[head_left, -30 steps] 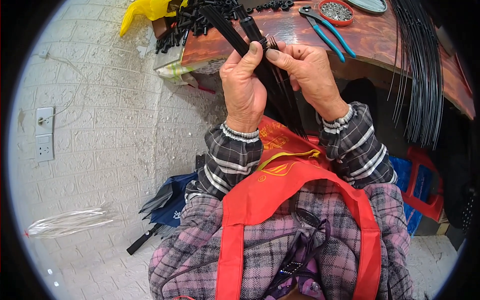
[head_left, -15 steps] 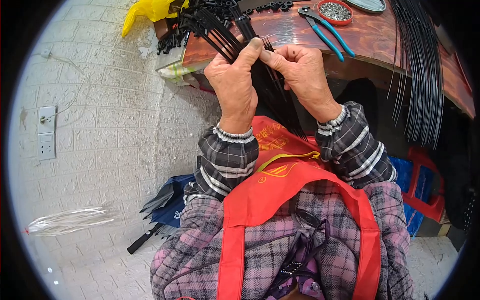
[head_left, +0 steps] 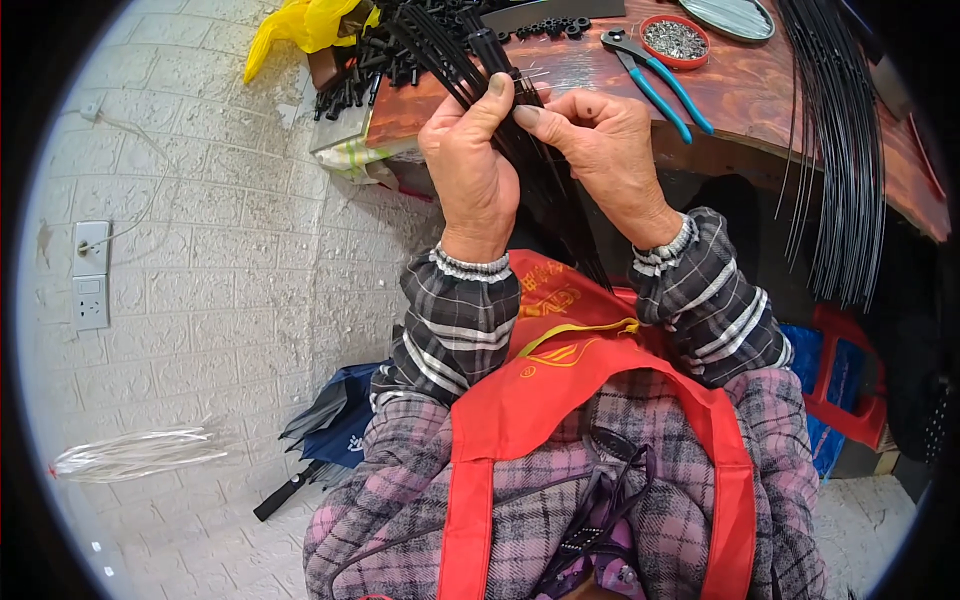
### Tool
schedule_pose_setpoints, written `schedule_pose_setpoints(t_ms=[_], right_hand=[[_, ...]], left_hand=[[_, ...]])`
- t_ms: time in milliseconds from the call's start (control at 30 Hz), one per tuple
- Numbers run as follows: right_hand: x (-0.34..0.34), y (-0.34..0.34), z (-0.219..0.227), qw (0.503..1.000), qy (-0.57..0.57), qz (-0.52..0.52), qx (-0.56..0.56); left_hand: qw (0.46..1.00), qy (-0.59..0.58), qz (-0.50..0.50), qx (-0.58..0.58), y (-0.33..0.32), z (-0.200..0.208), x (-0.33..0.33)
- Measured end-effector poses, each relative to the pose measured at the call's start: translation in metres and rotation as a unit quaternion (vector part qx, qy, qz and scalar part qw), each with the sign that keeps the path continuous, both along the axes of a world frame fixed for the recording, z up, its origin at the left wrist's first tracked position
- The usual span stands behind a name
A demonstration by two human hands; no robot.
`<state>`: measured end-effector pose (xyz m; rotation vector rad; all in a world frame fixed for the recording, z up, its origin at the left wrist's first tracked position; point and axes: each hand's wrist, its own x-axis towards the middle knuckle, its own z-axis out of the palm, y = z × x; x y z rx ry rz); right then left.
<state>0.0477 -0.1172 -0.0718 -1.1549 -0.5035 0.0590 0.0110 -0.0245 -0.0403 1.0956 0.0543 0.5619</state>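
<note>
My left hand (head_left: 469, 170) is closed round a black umbrella frame (head_left: 572, 215), a bundle of thin ribs around a dark tube (head_left: 487, 50). Its thumb presses on the ribs near the tube. The ribs fan out past the fingers toward the table and run down between my wrists to my lap. Close beside it, my right hand (head_left: 604, 145) is closed in a pinch at the same ribs, thumb tip against them. Fine wire-like ends stick out by the right fingertips. The other fingers of both hands are partly hidden.
On the reddish wooden table (head_left: 590, 50) lie blue-handled pliers (head_left: 660, 85), a red dish of small metal pieces (head_left: 675, 42) and black plastic parts (head_left: 400, 65). Long black rods (head_left: 840, 150) overhang its right edge. A folded umbrella (head_left: 335, 420) leans by the white wall.
The view has tilted slightly, so the table appears a little lower. My right thumb has slid slightly down along the ribs; both hands keep hold of the frame.
</note>
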Motion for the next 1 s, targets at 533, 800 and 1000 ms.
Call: schedule_pose_setpoints(t_ms=[533, 800, 1000], right_hand=[[0.016, -0.012, -0.006, 0.985, 0.083, 0.151, -0.023], [0.016, -0.012, -0.011, 0.98, 0.103, 0.168, 0.019], [0.011, -0.013, -0.005, 0.982, 0.127, 0.138, -0.006]], left_hand=[[0.999, 0.006, -0.044, -0.027, 0.002, -0.003, -0.006], [0.998, 0.012, -0.042, -0.035, 0.002, -0.006, -0.004], [0.998, 0.015, -0.039, -0.039, 0.001, -0.005, -0.005]])
